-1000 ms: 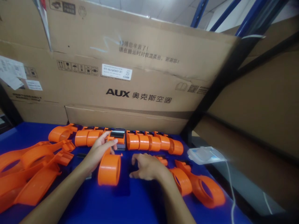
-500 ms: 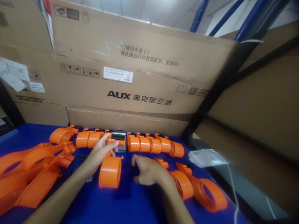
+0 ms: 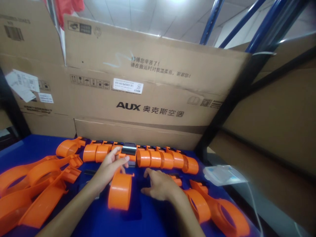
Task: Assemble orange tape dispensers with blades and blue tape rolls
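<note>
My left hand (image 3: 108, 170) is closed around the upper part of an orange tape dispenser (image 3: 120, 191). Its dark roller and pale toothed blade point up, away from me, while the round orange hub hangs below my fingers. No tape roll shows on the hub. To the right of it, my right hand (image 3: 159, 185) hovers low over the blue surface (image 3: 98, 220), fingers apart and curved, holding nothing. Behind both hands, a row of similar orange dispensers (image 3: 143, 159) lines the back of the surface. A dark, boxy item (image 3: 132, 163) stands just behind the held dispenser.
Orange dispenser frames (image 3: 39, 210) are heaped on the left. More orange dispensers (image 3: 232, 214) lie on the right beside my forearm. A large cardboard box (image 3: 153, 131) walls off the back. A dark rack post (image 3: 217, 112) and a clear plastic case (image 3: 223, 173) are at the right.
The view has tilted up a little, so everything sits lower and slightly further right. My left hand keeps its hold on the dispenser; my right hand has barely moved.
</note>
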The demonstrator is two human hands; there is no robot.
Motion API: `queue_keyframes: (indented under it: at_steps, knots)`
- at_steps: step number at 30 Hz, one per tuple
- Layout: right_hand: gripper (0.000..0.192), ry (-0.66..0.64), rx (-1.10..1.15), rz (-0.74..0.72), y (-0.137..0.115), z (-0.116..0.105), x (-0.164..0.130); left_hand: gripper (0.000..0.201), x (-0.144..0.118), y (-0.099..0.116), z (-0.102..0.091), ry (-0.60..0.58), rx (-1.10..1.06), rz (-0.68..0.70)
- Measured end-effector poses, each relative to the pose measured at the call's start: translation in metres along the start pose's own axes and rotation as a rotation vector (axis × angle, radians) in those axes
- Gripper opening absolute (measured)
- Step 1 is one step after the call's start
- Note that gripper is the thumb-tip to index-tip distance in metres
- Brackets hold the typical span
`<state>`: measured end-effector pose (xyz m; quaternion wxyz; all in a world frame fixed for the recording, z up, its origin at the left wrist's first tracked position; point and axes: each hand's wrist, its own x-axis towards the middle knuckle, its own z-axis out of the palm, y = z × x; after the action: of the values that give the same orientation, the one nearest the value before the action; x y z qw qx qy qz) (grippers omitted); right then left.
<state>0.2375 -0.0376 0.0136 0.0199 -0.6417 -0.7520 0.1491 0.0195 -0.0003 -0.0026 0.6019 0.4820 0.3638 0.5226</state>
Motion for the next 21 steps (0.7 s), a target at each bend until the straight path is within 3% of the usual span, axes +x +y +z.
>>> queue_keyframes:
  at_steps: [8,12,18,21]
  knots:
    - [0.018,0.029,-0.038,-0.049,-0.004,0.000,0.000,0.055,0.001,-0.003,0.001,-0.013,0.029,-0.003]
    - [0.009,0.166,0.031,-0.118,-0.002,-0.003,0.002,0.055,0.002,-0.002,0.004,-0.008,0.028,0.013]
    - [0.020,0.545,0.545,-0.253,-0.010,0.000,0.014,0.052,0.001,-0.013,0.009,0.005,0.040,0.018]
    - [0.023,0.608,0.805,-0.305,-0.017,0.008,0.019,0.051,0.000,-0.017,0.012,0.008,0.047,0.027]
